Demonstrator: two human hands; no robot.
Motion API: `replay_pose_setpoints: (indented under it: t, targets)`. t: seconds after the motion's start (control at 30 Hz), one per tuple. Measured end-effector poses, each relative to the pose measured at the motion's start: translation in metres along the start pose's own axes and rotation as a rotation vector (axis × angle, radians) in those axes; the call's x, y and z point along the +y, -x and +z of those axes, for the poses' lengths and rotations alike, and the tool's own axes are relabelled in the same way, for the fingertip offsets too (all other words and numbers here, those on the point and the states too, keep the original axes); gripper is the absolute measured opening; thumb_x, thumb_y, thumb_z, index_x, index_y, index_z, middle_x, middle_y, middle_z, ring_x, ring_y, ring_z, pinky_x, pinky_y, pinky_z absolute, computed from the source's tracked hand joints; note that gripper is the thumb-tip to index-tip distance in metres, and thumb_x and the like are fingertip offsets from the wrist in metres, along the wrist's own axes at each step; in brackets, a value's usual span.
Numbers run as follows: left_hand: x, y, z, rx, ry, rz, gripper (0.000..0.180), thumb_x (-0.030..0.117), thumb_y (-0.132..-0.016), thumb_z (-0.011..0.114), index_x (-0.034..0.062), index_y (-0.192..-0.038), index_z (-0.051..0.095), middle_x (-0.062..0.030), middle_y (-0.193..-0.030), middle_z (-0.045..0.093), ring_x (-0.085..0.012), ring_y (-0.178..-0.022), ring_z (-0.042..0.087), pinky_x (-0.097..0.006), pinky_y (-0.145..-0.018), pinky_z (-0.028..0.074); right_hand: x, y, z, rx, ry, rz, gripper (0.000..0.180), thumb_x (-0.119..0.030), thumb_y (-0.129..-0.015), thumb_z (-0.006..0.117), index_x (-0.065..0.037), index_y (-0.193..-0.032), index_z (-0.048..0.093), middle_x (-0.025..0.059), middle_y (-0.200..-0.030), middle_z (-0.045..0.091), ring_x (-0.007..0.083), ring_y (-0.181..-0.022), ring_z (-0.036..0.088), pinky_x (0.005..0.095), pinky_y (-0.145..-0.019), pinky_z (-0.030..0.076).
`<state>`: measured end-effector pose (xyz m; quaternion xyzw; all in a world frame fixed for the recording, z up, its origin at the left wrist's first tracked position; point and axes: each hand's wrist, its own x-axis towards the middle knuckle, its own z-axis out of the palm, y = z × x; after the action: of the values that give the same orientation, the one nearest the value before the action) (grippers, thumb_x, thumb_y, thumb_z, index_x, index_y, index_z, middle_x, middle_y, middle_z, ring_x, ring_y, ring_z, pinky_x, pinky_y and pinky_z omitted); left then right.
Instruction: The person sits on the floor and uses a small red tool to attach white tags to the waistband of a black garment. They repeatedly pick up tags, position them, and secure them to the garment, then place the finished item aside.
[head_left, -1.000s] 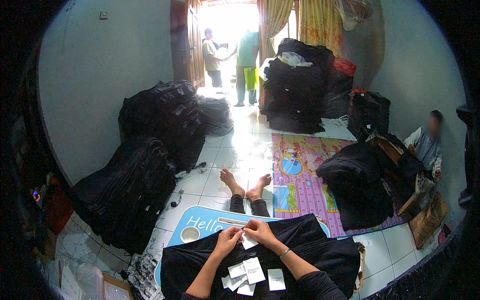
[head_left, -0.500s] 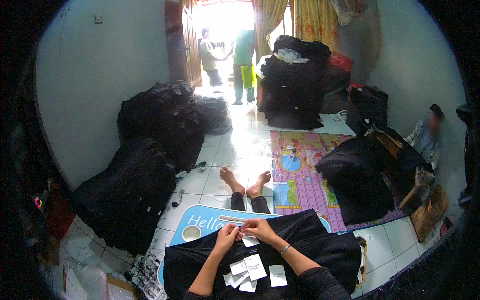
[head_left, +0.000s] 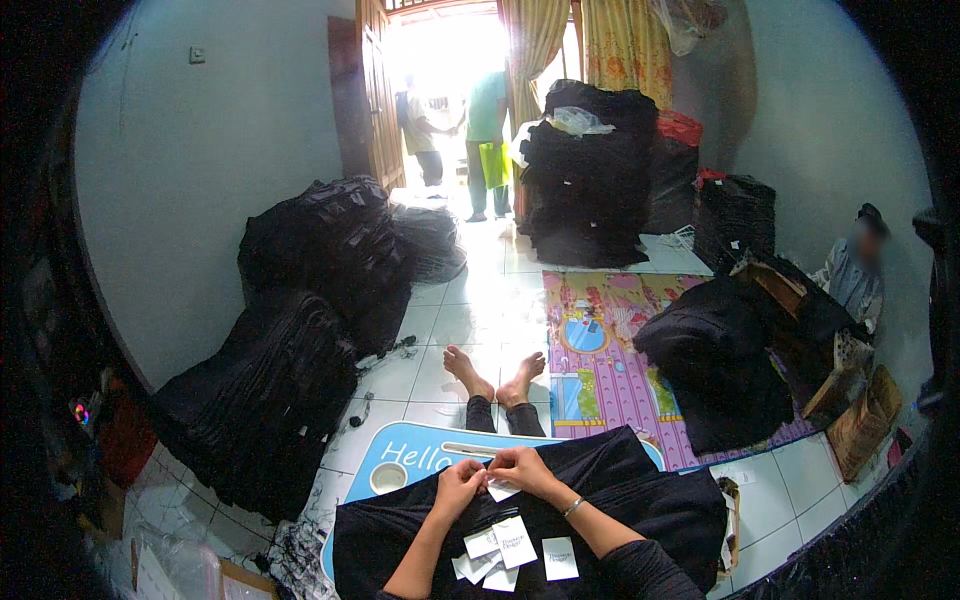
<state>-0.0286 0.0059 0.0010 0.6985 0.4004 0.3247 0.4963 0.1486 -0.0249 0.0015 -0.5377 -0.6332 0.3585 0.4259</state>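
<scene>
My left hand (head_left: 460,488) and my right hand (head_left: 523,473) meet fingertip to fingertip above a black garment (head_left: 620,500) spread over a small blue table (head_left: 375,455). A white tag (head_left: 503,491) hangs just below the right fingers, which pinch it near its upper edge. The left fingers are pinched together beside it; what they hold is too small to make out. Nearer to me, a loose pile of white tags (head_left: 516,543) rests on the cloth, and a single tag (head_left: 561,559) lies to its right.
Heaps of black cloth stand at the left (head_left: 260,390), at the back (head_left: 585,180) and on a patterned mat (head_left: 600,380) at the right. My bare feet (head_left: 495,378) extend beyond the table. A person sits by the right wall; two people (head_left: 485,130) stand at the bright doorway.
The view has shifted slightly, so the room sits a little lower in it. My hands keep their pinch at the tag with only small finger movement. One doorway person has turned or shifted.
</scene>
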Motion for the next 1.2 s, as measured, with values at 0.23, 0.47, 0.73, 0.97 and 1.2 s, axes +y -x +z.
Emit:
replay_pose_setpoints:
  t: [0.23,0.47,0.73,0.97,1.2]
  targets:
    - [0.004,0.004,-0.003,0.015,-0.106,0.014,0.018,0.014,-0.080,0.070,-0.0009,-0.090,0.071,-0.0057,-0.074,0.069,-0.0095,-0.065,0.062,-0.025,-0.062,0.049,-0.007,0.004,0.001,0.025,0.140,-0.079,0.013,-0.015,-0.072,0.073,-0.003,-0.076,0.069,0.0117,-0.069,0.067,0.0146,-0.060,0.063,0.0301,-0.059,0.050]
    - [0.004,0.004,-0.004,-0.013,-0.106,0.044,0.019,0.014,-0.079,0.071,-0.0016,-0.089,0.071,-0.0060,-0.072,0.069,-0.0093,-0.064,0.062,-0.024,-0.062,0.049,-0.013,0.006,0.001,0.018,0.232,-0.078,0.014,-0.016,-0.071,0.074,-0.004,-0.076,0.068,0.0127,-0.070,0.067,0.0196,-0.061,0.065,0.0317,-0.061,0.051]
    - [0.000,0.001,-0.002,0.063,-0.183,0.005,0.022,0.021,-0.077,0.074,0.0017,-0.087,0.072,-0.0084,-0.081,0.069,-0.0150,-0.074,0.065,-0.029,-0.068,0.051,-0.007,0.003,0.001,0.030,0.159,-0.047,0.018,-0.021,-0.073,0.074,-0.004,-0.077,0.068,0.0129,-0.072,0.066,0.0225,-0.062,0.065,0.0330,-0.061,0.050]
    - [0.001,0.006,-0.011,0.273,-0.693,0.166,0.046,0.040,-0.065,0.079,0.0081,-0.096,0.065,-0.0116,-0.101,0.061,-0.0292,-0.104,0.056,-0.041,-0.094,0.037,-0.014,0.005,0.001,0.047,0.395,-0.192,0.047,-0.024,-0.065,0.082,-0.004,-0.100,0.057,0.0198,-0.097,0.058,0.0273,-0.075,0.063,0.0349,-0.067,0.051]
    - [0.038,0.025,-0.053,-0.025,-0.702,0.130,0.043,0.032,-0.066,0.079,0.0060,-0.098,0.068,-0.0136,-0.095,0.067,-0.0305,-0.089,0.065,-0.038,-0.077,0.051,-0.106,0.000,-0.102,-0.685,-0.038,0.305,0.055,-0.022,-0.079,0.076,0.000,-0.123,0.050,0.0126,-0.105,0.060,0.0169,-0.081,0.063,0.0279,-0.068,0.055]
